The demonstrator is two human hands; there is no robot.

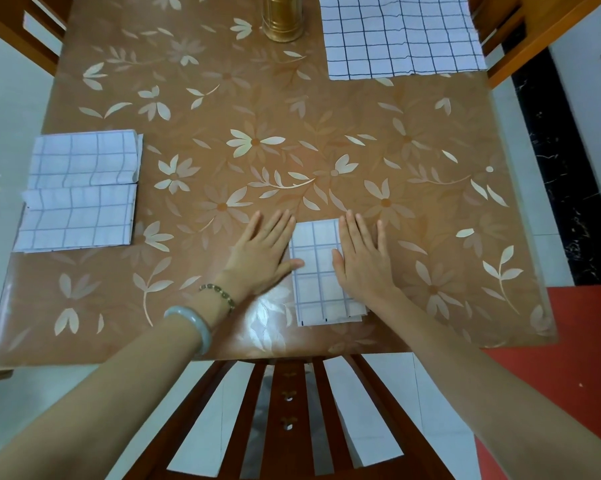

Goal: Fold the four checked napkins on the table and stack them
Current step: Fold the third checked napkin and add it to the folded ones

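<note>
The counter [292,116] wears a glossy, flowered cover, and that is my first worry: cloth should slide on it easily, so any sideways push could shift a folded piece instead of flattening it. The big unfolded napkin [401,32] lies flat at the far right corner, close to the counter's edge and not far from the gold bottle [281,17]. A long reach for it could drag it over the edge or knock the bottle.

On the left, the two folded napkins sit side by side rather than stacked: the far one [84,159] and the near one [77,216], edges just meeting, both close to the left edge. Stacking is yet to be done, I judge, and a careless lift could let their loose layers fall open.

The smallest piece is the folded napkin [318,271] near the front, and it is the one most at risk. Its layers at the near right corner are not lined up, so letting go may let the fold spring up or spread further.

Both hands are flat with fingers straight, gripping nothing. The left hand [262,252] rests mostly on the counter just left of this napkin, only its thumb and inner edge lying on the cloth. The right hand [363,259] presses down over the napkin's right side, hiding that edge. The napkin lies between them — and partly under both.
</note>
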